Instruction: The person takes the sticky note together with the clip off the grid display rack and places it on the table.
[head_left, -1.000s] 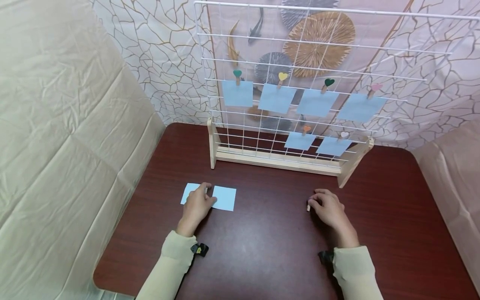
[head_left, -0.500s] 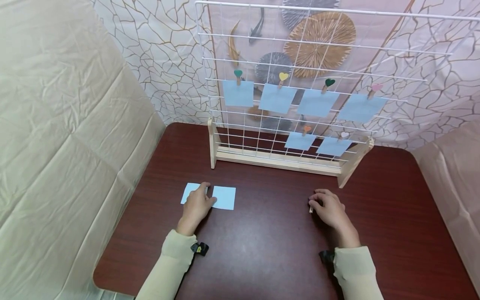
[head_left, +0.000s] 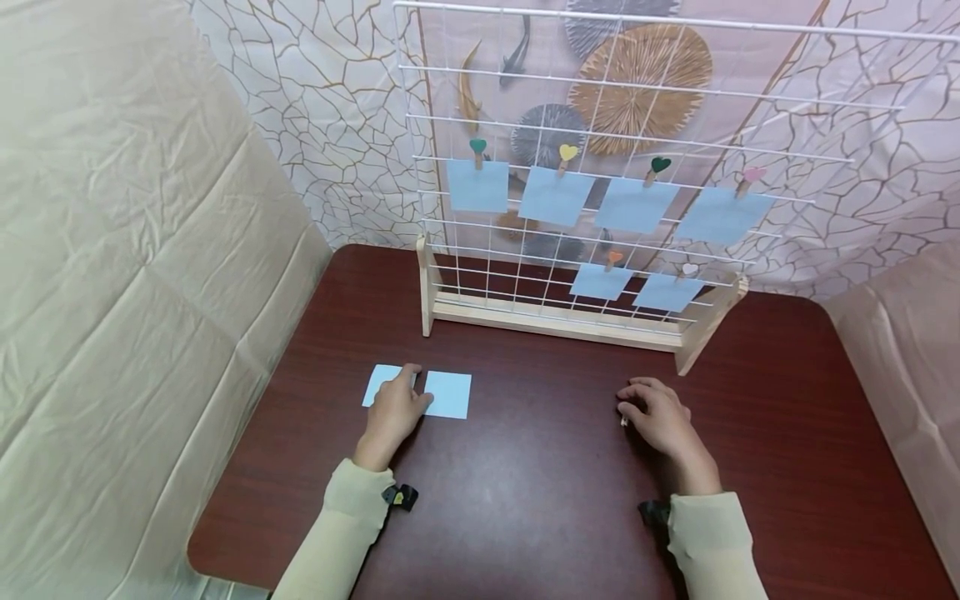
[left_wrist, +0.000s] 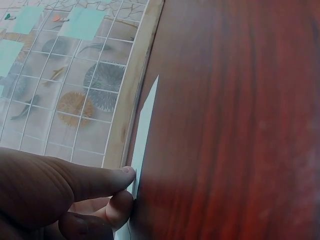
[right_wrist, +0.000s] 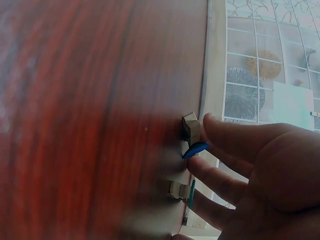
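Pale-blue paper squares (head_left: pixel 447 394) barely shift; the left hand (head_left: pixel 393 412) presses them with flat fingers, while the right hand's (head_left: pixel 660 418) curled grip now covers small wooden clothespins (right_wrist: pixel 191 126) at 3 o'clock.

Right hand (head_left: pixel 660 417) hides 2 clips (right_wrist: pixel 192 137).
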